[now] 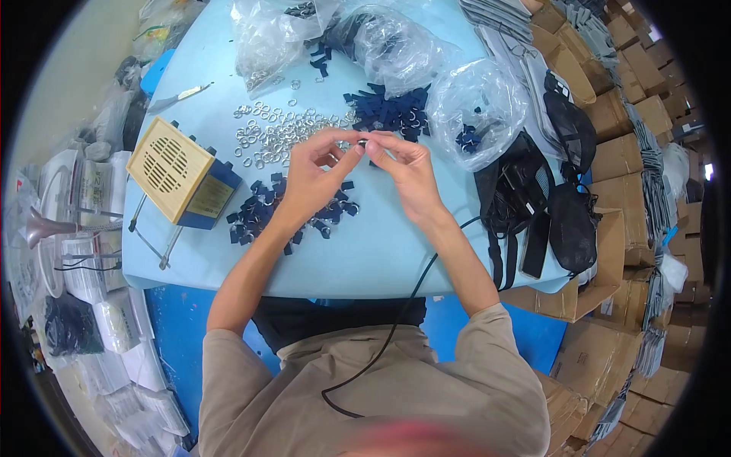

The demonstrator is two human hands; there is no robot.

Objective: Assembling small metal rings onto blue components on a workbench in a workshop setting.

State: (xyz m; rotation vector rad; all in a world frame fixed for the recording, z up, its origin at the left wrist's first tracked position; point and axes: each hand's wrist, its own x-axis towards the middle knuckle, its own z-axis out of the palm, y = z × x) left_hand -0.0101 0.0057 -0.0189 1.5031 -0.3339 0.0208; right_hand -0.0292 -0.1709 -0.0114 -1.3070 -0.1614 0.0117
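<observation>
Above the middle of the table, my left hand and my right hand meet at the fingertips. Pinched between them is a small metal ring with something dark at it, mostly covered by the fingers. Just beyond my left hand spreads a pile of loose silver metal rings. Short navy fabric strips are heaped past my right hand. Beside my left wrist, partly under the forearm, lie several navy loops with rings on them.
A wooden-fronted radio-like box stands at the left, near a knife-like tool. Clear plastic bags sit at the far side. Black pouches and a phone lie right. A black cable crosses my lap. Cardboard boxes crowd the right.
</observation>
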